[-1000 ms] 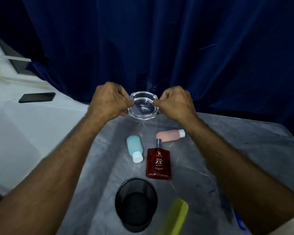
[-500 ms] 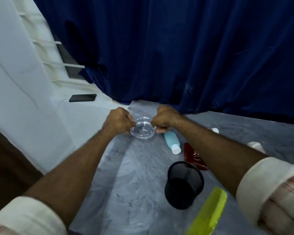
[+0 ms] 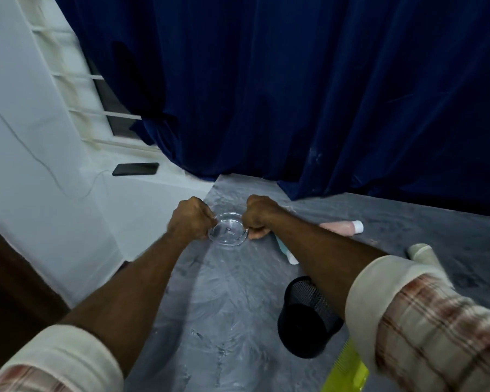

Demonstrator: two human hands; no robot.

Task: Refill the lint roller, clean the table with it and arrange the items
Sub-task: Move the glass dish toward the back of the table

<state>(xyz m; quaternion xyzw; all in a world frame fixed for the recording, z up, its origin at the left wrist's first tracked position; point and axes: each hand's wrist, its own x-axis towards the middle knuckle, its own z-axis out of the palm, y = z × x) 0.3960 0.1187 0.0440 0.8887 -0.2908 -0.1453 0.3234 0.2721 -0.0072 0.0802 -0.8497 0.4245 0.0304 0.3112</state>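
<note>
Glass ashtray (image 3: 228,232) near the far left corner of the grey table (image 3: 224,306), my left hand (image 3: 190,219) and right hand (image 3: 259,215) curled tight on its opposite rims; I cannot tell whether it touches the surface. My right forearm hides most of a blue bottle (image 3: 287,254) and part of a black mesh cup (image 3: 303,329). A green comb (image 3: 345,372) is cut off at the bottom edge.

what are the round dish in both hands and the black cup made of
The dish looks like clear glass, possibly hard plastic: see-through, glossy, with a thick glinting rim. The black cup looks like fine metal mesh, matt: tiny holes pattern its wall.
</note>
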